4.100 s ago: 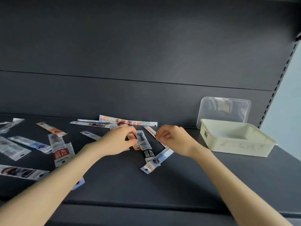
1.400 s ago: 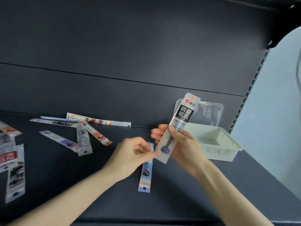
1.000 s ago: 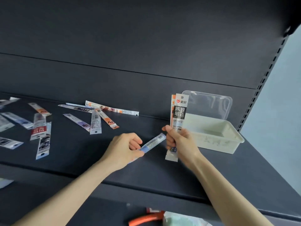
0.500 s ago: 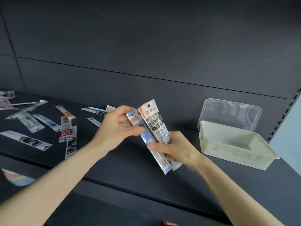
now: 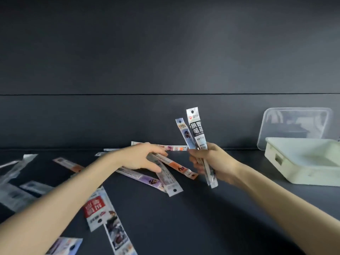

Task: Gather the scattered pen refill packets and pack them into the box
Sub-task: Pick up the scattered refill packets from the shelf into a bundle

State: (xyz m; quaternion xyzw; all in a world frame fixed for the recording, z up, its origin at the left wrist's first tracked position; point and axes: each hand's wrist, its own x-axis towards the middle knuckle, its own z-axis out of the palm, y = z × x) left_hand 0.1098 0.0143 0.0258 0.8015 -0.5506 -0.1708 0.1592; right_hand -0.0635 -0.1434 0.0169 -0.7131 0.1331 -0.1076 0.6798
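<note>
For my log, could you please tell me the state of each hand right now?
Left hand: open, reaching over loose packets on the shelf.
Right hand: gripping a bunch of packets upright.

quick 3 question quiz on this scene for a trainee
1. True or false: the lid is shut on the box.
2. Fill in: the left hand, fingers extended, reaches over loose packets lying on the ___.
3. Which hand grips the upright packets? A) left B) right C) both

Key
1. False: the lid stands behind the box.
2. shelf
3. B, the right hand.
</note>
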